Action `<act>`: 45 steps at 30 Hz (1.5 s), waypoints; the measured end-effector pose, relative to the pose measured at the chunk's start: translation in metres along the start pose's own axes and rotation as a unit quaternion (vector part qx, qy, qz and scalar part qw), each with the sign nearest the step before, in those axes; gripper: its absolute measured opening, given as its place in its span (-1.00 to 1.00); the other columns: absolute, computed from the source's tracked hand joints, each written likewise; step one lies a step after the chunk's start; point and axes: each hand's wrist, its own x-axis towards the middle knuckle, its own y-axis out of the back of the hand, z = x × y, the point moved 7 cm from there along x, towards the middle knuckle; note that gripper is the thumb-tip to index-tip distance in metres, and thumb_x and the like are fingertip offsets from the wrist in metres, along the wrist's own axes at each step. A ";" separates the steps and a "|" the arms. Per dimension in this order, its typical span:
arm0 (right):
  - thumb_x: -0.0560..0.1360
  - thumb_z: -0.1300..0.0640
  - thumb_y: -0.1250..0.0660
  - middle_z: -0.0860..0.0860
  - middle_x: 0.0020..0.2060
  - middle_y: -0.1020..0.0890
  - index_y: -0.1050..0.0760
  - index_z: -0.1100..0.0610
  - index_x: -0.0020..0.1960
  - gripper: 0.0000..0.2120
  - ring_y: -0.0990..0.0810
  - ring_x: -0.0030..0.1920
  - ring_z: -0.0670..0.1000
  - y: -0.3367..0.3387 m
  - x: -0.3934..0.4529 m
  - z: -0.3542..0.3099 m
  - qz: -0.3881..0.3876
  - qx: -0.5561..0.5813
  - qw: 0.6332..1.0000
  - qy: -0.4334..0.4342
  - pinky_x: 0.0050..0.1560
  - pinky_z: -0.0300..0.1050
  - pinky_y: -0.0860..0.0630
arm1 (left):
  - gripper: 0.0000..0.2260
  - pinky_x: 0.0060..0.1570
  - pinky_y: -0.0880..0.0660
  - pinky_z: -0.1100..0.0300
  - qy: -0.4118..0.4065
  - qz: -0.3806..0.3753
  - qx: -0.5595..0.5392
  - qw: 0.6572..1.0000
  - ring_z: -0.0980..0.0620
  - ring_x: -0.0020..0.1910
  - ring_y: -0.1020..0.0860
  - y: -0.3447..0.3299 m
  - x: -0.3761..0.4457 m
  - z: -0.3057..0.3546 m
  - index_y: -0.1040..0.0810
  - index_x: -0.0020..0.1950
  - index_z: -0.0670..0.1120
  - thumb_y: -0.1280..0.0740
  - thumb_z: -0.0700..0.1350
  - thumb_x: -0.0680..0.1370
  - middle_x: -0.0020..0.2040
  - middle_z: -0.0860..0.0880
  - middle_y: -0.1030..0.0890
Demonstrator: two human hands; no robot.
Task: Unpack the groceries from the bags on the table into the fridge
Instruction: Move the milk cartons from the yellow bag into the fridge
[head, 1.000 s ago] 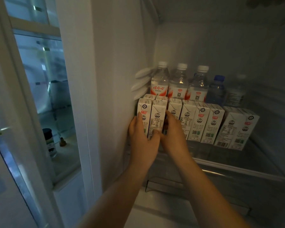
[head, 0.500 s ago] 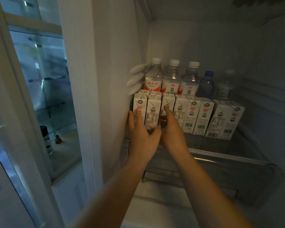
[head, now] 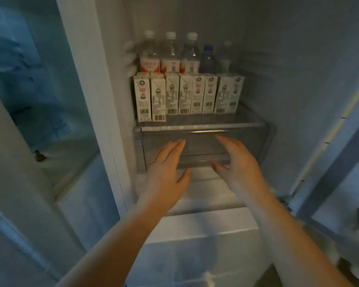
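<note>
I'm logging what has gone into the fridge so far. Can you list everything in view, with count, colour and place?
Milk cartons: about eight, white, front row on the shelf.
Water bottles: five; three clear with red labels and white caps, one blue-capped, one clear at the right; back row behind the cartons.
Glass shelf: one, clear, under the cartons.
Drawer: one, clear grey, below the shelf.
Small dark object: one, left compartment; too blurred to name.
Left hand: one, open, empty, ring on a finger, before the drawer.
Right hand: one, open, empty, before the drawer.
</note>
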 end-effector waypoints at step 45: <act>0.45 0.06 -0.41 0.02 0.35 -0.41 -0.35 0.05 0.39 -0.46 -0.34 0.36 0.01 0.464 -0.766 0.287 0.061 -0.149 0.812 -0.561 0.30 -0.23 -0.20 | -0.53 0.35 -0.25 0.06 -0.390 -0.519 -0.095 0.755 -0.05 0.37 -0.33 -0.456 -0.490 0.594 -0.34 0.42 -0.08 -0.34 -0.06 0.53 0.40 -0.06 -0.39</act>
